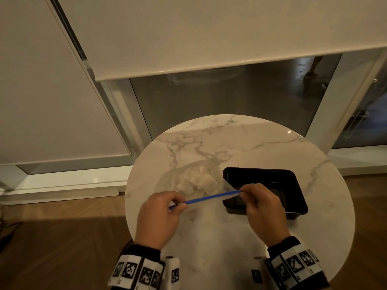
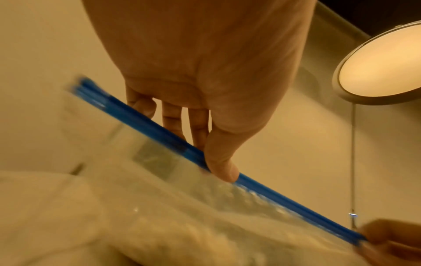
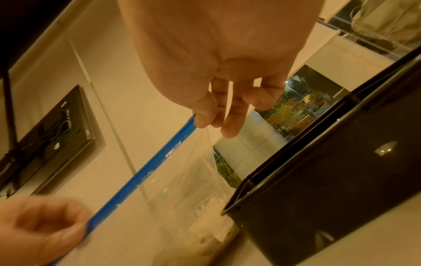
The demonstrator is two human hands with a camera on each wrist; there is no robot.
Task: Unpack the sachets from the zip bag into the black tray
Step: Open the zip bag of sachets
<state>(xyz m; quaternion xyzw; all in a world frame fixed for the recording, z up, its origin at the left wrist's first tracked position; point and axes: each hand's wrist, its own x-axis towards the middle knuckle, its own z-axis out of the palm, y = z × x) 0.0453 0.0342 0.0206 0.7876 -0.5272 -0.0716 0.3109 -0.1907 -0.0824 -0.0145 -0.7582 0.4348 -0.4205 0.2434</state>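
Note:
A clear zip bag (image 1: 194, 181) with a blue zip strip (image 1: 209, 198) lies on the round marble table (image 1: 240, 143), with white sachets (image 1: 199, 181) showing through it. My left hand (image 1: 165, 210) pinches the strip's left end (image 2: 205, 160). My right hand (image 1: 259, 199) pinches its right end (image 3: 193, 122), so the blue zip strip (image 3: 141, 178) is stretched between them. The black tray (image 1: 293, 181) stands just right of the bag, partly under my right hand; its black wall (image 3: 330, 180) fills the right wrist view.
The table's edge curves close behind my wrists. A wood floor (image 1: 62, 248) lies on both sides. Past the table are a glass door (image 1: 219, 97) and lowered blinds (image 1: 188, 34). A round ceiling lamp (image 2: 382, 68) shows in the left wrist view.

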